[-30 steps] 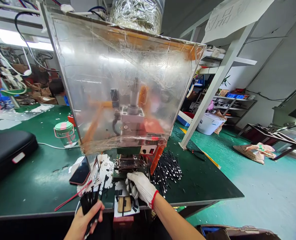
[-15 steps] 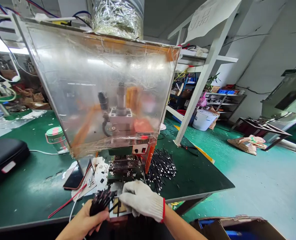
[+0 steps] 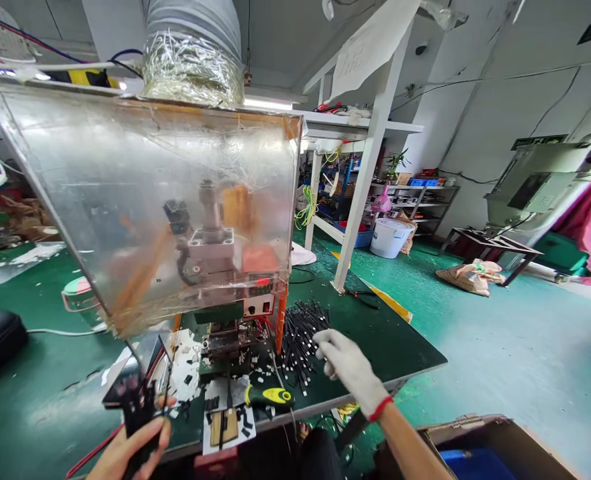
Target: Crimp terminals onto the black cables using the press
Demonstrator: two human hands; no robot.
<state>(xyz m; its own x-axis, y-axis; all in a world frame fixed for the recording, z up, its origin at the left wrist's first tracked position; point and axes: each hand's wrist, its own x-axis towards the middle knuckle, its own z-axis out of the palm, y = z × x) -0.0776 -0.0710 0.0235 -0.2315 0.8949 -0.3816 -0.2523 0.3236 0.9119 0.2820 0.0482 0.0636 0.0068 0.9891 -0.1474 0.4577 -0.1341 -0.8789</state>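
- Left hand (image 3: 125, 453), at the front edge of the counter (image 3: 50, 400): fingers closed round bundle of black strips (image 3: 138, 410).
- Right hand (image 3: 348, 363), gloved: fingers spread, empty, over pile of black strips (image 3: 300, 330), possibly touching.
- Risk: the glove snags and strips scatter off the front edge.

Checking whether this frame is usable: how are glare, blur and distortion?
Head view: glare on the clear hood hazes the press behind it; the left hand and its black strips are motion-blurred; the gloved right hand is slightly soft; the white post leans, wide-angle distortion.
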